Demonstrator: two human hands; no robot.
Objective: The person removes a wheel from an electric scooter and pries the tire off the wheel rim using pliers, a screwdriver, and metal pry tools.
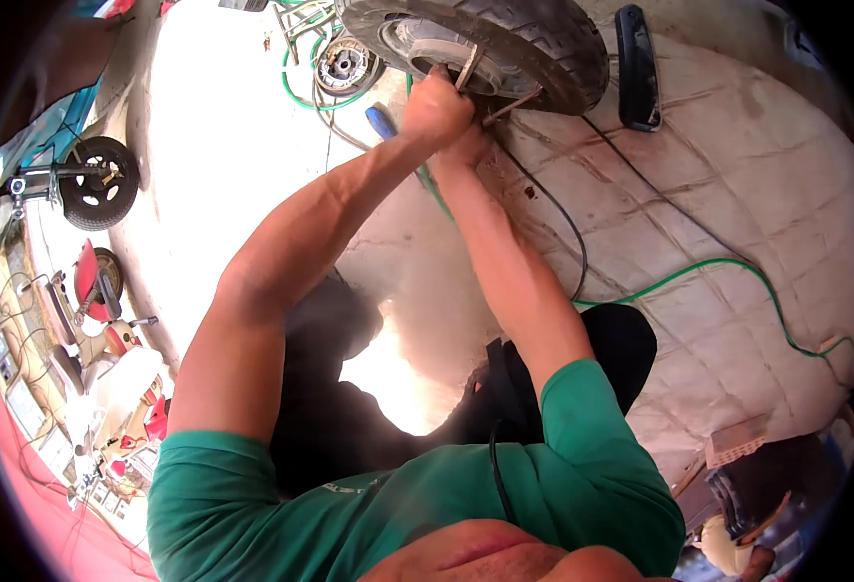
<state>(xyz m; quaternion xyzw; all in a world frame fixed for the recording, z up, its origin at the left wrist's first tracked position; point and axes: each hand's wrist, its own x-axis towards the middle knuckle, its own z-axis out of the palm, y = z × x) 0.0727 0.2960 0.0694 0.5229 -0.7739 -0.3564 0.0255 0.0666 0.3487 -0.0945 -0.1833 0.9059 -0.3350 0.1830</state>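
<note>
A wheel with a black knobbly tyre (558, 53) and a dusty metal rim stands at the top of the view. My left hand (436, 109) is closed at the wheel's hub, beside a pale metal bar (469, 68). What its fingers grip, if anything, is hidden. Just below and to the right, my right hand (467, 147) reaches under the wheel's lower edge. Its fingers are out of sight behind the left hand and the wheel. Close to the left wrist lies a blue tool handle (380, 122), its other end covered by my arm.
A round drum-like hub part (343, 66) lies left of the wheel, near a green hose (727, 262) and dark cables. Rightward lies a long black part (638, 70). A small spoked wheel (100, 182) stands far left, and a hollow brick (737, 441) lies lower right.
</note>
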